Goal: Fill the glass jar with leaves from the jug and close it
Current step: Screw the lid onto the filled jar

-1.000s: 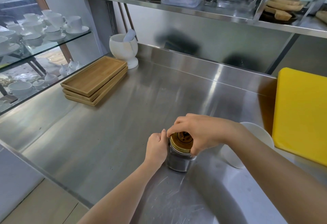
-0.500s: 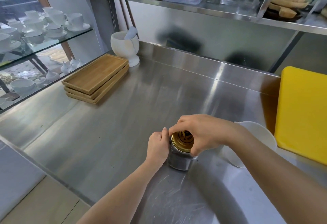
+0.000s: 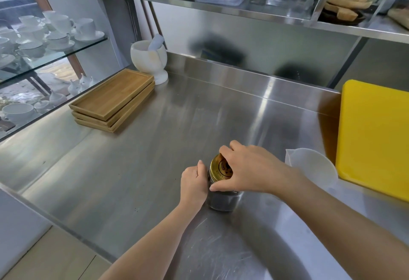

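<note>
A glass jar [image 3: 223, 201] full of dark leaves stands upright on the steel counter [image 3: 141, 169]. A gold lid [image 3: 218, 168] sits on its mouth. My left hand [image 3: 193, 183] wraps the jar's left side. My right hand [image 3: 247, 169] lies over the lid from the right, fingertips pinching its rim. Behind my right wrist stands the translucent white plastic jug [image 3: 314, 167], partly hidden by my forearm; its inside cannot be seen.
A yellow cutting board [image 3: 376, 138] leans at the right. Three stacked wooden trays [image 3: 115, 100] and a white mortar with pestle [image 3: 150, 57] stand at the back left. Glass shelves of white cups [image 3: 55, 34] are at the left, a steel shelf [image 3: 243, 12] overhead.
My right hand has turned on the lid, fingers swinging round so more of the gold top shows. The left hand and jar stayed in place.
</note>
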